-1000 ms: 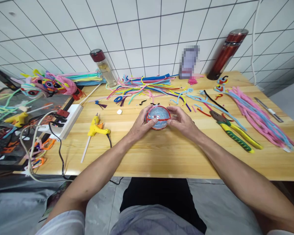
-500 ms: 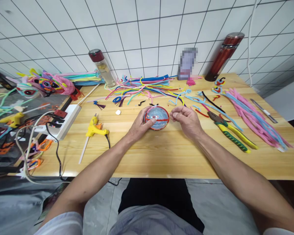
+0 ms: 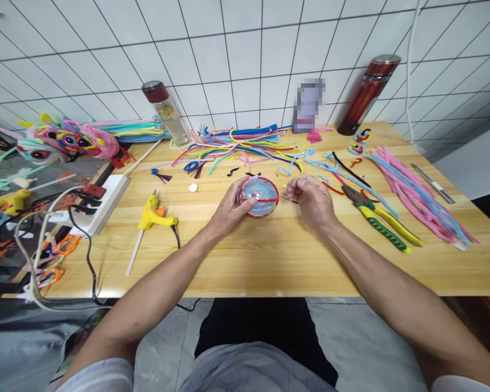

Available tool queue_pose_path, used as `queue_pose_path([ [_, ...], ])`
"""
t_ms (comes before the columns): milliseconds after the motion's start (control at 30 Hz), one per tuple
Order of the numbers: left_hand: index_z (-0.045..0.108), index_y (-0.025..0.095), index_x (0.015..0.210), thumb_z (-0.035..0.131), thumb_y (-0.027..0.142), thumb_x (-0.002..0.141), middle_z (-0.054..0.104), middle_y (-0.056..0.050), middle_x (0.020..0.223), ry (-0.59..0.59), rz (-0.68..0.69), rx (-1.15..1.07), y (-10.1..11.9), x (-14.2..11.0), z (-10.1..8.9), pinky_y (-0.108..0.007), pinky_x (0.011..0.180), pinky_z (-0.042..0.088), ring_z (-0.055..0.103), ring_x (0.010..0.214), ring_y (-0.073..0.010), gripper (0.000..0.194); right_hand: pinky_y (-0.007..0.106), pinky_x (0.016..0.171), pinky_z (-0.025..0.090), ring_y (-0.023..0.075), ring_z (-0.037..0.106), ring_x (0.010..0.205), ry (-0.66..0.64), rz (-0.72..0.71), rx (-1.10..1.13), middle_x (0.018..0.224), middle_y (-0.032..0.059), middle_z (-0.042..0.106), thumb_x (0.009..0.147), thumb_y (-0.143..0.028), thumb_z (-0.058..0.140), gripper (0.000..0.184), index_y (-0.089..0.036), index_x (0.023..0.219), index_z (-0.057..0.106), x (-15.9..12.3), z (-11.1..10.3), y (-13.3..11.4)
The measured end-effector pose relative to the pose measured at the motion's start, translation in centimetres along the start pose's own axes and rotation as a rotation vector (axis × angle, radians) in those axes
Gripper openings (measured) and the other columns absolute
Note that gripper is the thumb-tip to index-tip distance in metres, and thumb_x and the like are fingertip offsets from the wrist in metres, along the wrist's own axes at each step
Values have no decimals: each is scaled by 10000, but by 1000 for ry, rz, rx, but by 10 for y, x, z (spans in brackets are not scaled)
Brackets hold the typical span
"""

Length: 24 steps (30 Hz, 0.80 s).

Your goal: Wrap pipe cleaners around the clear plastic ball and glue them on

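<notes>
My left hand [image 3: 233, 207] is closed on the left edge of a round, light-blue disc [image 3: 263, 190] with a red rim and a red band across its middle, the thumb resting on the band. To the right of the disc and apart from it, my right hand [image 3: 313, 202] is raised with its fingers curled and pinched together. A small dark thin thing [image 3: 289, 198] shows beside those fingertips; I cannot tell whether it is held. Green-and-yellow pliers [image 3: 378, 215] lie to the right of this hand.
A yellow glue gun [image 3: 153, 213] lies at left, near a white power strip [image 3: 108, 209] with cables. Loose pipe cleaners [image 3: 239, 141] spread along the back. A pink-and-blue bundle [image 3: 418, 198] and a craft knife [image 3: 433, 184] lie right. A glass bottle [image 3: 167, 111] and a red flask [image 3: 369, 95] stand behind.
My right hand has turned slightly, its fingers curling in more, and a dark thin thing now shows by its fingertips. The left hand keeps its hold on the disc. The whole view has shifted slightly.
</notes>
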<state>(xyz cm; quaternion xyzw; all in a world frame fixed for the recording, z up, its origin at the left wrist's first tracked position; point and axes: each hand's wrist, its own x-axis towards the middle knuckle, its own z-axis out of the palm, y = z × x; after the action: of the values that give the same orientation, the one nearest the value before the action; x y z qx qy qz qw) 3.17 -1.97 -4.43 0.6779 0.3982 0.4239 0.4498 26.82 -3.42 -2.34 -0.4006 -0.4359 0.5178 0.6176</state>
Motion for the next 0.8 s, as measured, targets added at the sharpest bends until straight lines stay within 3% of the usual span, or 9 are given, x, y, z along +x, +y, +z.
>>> queue_pose_path([
  [100, 507, 197, 1493, 719, 599, 900, 549, -153, 1560, -2, -7, -7, 2, 0, 0, -505, 1254, 383, 532, 1437, -335, 747, 255, 600, 459, 121, 582, 638, 65, -23, -1, 731, -26, 652, 692, -276, 727, 104, -236, 756, 655, 2, -2, 4],
  [200, 517, 200, 1485, 718, 600, 899, 560, -149, 1555, 4, -8, -8, 3, 0, 1, -503, 1243, 395, 538, 1433, -338, 737, 262, 597, 464, 133, 589, 657, 90, -40, -50, 728, -15, 640, 743, -319, 706, 107, -235, 734, 640, 3, -3, 7],
  [400, 513, 204, 1485, 708, 598, 912, 557, -145, 1562, 1, -4, -11, 2, 0, 0, -497, 1245, 396, 540, 1435, -330, 722, 296, 611, 475, 136, 491, 583, 140, -110, -127, 588, -28, 474, 879, -489, 687, 463, -244, 572, 442, 2, -3, 6],
  [533, 510, 207, 1482, 711, 614, 906, 564, -142, 1558, -2, -4, -11, 0, 1, -1, -493, 1237, 405, 539, 1434, -330, 734, 324, 748, 553, 165, 615, 757, 121, -72, -260, 850, -5, 665, 808, -442, 754, 224, -255, 865, 646, 1, -4, 6],
  [600, 507, 207, 1478, 712, 631, 898, 574, -140, 1547, -2, -3, -20, -1, 1, -1, -483, 1228, 416, 542, 1431, -328, 747, 385, 907, 573, 211, 674, 982, 33, -34, -302, 1074, 26, 720, 780, -436, 774, 322, -268, 1035, 670, -1, -4, 8],
  [700, 497, 204, 1476, 722, 657, 876, 583, -142, 1532, -5, 1, -34, -1, 2, 0, -471, 1212, 433, 557, 1414, -326, 785, 484, 1077, 528, 290, 627, 1270, -119, 7, -331, 1337, 77, 688, 751, -464, 807, 477, -270, 1162, 663, -2, -3, 13],
  [800, 498, 199, 1467, 731, 659, 868, 598, -142, 1510, -3, -3, -48, -1, 3, 1, -464, 1196, 449, 577, 1385, -319, 790, 511, 1087, 530, 316, 632, 1294, -193, 40, -314, 1357, 94, 696, 733, -495, 844, 574, -270, 1225, 654, -3, 0, 17],
])
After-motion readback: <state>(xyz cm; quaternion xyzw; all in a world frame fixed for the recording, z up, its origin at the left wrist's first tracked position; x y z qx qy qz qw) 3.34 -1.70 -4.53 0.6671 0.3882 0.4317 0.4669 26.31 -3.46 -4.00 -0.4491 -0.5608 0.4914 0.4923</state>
